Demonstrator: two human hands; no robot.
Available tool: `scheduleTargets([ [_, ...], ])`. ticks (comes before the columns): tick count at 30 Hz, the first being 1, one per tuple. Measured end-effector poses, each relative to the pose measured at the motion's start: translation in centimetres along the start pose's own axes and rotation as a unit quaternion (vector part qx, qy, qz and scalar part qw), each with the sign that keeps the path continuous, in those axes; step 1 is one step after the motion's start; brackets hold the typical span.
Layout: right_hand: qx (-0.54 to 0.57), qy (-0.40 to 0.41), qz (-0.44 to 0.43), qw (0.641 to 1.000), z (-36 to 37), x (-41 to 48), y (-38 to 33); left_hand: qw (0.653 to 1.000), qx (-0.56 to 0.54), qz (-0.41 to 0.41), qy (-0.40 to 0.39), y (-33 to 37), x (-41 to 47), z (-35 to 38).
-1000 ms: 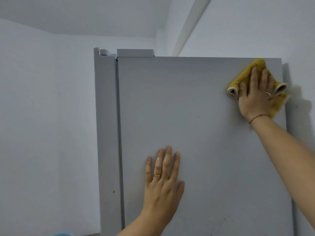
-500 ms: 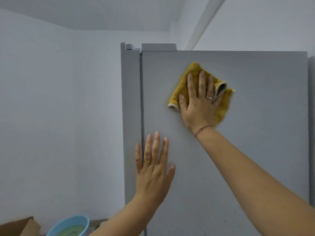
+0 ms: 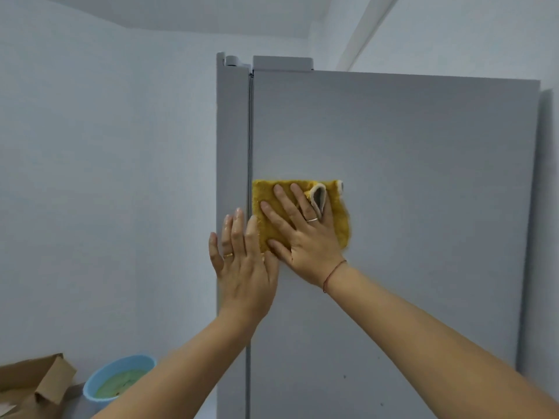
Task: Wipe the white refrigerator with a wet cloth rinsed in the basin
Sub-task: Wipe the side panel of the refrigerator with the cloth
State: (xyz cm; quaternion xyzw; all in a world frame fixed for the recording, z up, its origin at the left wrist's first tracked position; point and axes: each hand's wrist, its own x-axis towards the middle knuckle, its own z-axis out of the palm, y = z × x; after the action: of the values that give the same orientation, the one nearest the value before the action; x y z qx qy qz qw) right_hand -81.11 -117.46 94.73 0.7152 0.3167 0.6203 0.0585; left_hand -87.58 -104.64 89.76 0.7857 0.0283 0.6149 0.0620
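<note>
Tall white refrigerator in the corner of a plain white room, with a bare wall to the left and a ceiling beam running above it. The wide panel is matte and pretty clean, just a few tiny dark specks low down. A dark seam runs top to bottom near its left edge, with a hinge cover on top.

The yellow cloth is spread flat on the panel just right of the seam, one corner flipped to show a pale underside. The right hand presses it with fingers straight and spread. The left hand lies flat across the seam, fingers straight and shiny-wet, touching the cloth's left edge.

Bottom left sits a light blue basin of greenish water, just beside a cardboard box.
</note>
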Motion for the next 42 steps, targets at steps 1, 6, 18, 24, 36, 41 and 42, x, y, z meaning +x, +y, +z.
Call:
scheduleTargets([
  [1,-0.005,-0.002,-0.012,1.0,-0.1,-0.6,0.8,1.0,0.005,0.009,-0.01,0.5,-0.2,0.3],
  [6,-0.017,-0.007,0.02,1.0,-0.9,-2.5,4.9,0.998,0.015,0.049,-0.03,3.4,-1.0,1.5],
  [18,-0.029,-0.011,0.213,0.977,-3.0,-6.1,16.4,0.992,0.025,0.115,-0.05,6.2,-2.4,4.0],
  [24,-0.033,-0.003,0.284,0.958,-4.5,-5.1,22.2,0.991,0.021,0.129,-0.041,5.9,-2.3,4.4],
  [36,-0.008,0.006,0.398,0.917,-5.1,-7.0,23.4,0.99,0.021,0.136,-0.039,5.6,-2.6,4.4],
  [41,0.003,0.003,0.438,0.899,-3.7,-12.8,21.8,0.989,0.019,0.141,-0.046,5.7,-2.8,4.5],
  [42,0.005,0.004,0.447,0.895,-3.3,-14.0,21.3,0.989,0.019,0.142,-0.047,5.7,-2.7,4.5],
])
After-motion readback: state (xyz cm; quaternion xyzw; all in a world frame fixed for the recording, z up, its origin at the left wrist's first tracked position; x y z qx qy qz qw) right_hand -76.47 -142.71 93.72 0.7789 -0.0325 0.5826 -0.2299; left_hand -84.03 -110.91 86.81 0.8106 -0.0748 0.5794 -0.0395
